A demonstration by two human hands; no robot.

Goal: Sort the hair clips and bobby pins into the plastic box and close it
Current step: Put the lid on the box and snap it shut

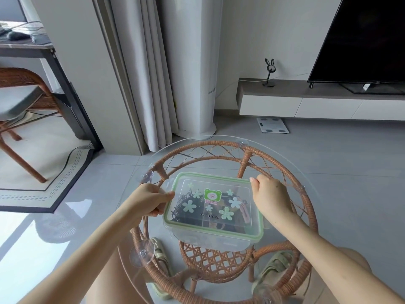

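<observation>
Now both hands, left [151, 199] and right [270, 197], grip the lidded plastic box [213, 207], lettering unreadable.

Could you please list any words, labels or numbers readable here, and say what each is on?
No text can be read.
Bear sticker on the box lid: pink caption, too blurred.
Lid, near edge: dark printed line, too small.
Scale on the floor: marks illegible.
</observation>
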